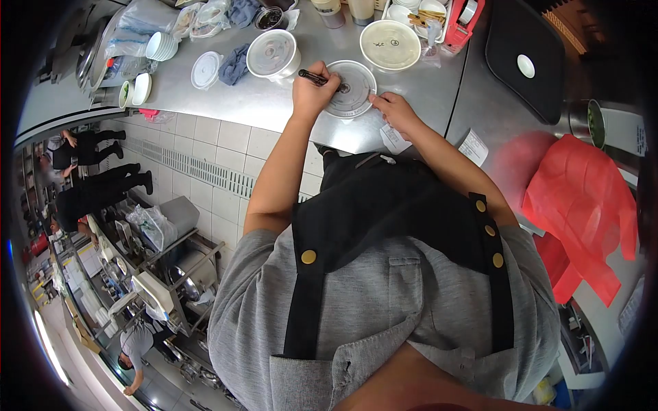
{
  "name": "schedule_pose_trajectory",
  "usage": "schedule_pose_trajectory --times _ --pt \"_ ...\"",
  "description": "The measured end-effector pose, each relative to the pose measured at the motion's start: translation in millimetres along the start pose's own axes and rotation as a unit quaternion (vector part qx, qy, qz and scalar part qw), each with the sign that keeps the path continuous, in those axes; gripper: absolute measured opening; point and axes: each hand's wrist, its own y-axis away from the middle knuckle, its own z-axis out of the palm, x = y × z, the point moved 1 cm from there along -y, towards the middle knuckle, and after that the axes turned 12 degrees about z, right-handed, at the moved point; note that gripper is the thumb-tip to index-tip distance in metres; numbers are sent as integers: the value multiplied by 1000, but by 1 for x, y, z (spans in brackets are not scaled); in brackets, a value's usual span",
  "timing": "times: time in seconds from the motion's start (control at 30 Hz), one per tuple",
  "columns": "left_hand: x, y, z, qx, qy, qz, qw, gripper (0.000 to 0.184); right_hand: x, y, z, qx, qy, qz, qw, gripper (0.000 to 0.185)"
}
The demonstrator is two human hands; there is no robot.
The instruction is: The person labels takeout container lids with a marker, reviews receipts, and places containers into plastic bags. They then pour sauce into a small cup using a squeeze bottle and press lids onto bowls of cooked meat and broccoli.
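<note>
My left hand [315,90] is closed around a black marker [313,78], its tip down at a dark mark in the middle of a clear plastic lid. That lid covers a round takeout bowl [351,101] near the counter's front edge. The fingers of my right hand [395,114] pinch the right rim of this bowl. A white paper slip [395,140] shows just below my right hand; whether the curled fingers also grip it, I cannot tell. Behind stand two more lidded bowls, a white one [272,55] and a cream one [390,45] with handwriting on its lid.
On the steel counter [226,103] lie a loose lid [206,70], a blue cloth [235,65] and stacked white cups [162,46]. A red tape dispenser [464,22] stands at the back. Right are a printed slip [473,148] and red bags [582,205]. Several people are at the far left.
</note>
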Motion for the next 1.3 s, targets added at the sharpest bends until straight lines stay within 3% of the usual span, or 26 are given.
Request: schedule_pose_trajectory --times 0.23,0.33,0.4,0.43,0.53,0.67,0.83,1.3 --pt "-3 0 0 -7 -3 -1 1000 31 0 0 0 5 4 -7 1000 44" --pt "2 -4 -1 22 59 -3 998 32 1 0 0 -4 2 15 1000 44" --pt "11 -7 3 55 204 -43 977 30 1 0 0 2 1 -10 1000 44" --pt "11 -6 6 53 204 -43 977 30 1 1 0 2 0 -9 1000 44" --pt "8 -6 10 -21 92 5 996 27 0 1 0 0 0 0 1000 44" --pt "8 -6 12 -15 117 6 993 28 0 2 0 2 -10 -12 1000 44" --pt "9 -7 15 -27 -7 31 999 29 0 0 -1 -4 3 -2 1000 44" --pt "23 -4 16 -34 -17 22 999 28 -2 2 -1 -14 -14 12 1000 41"
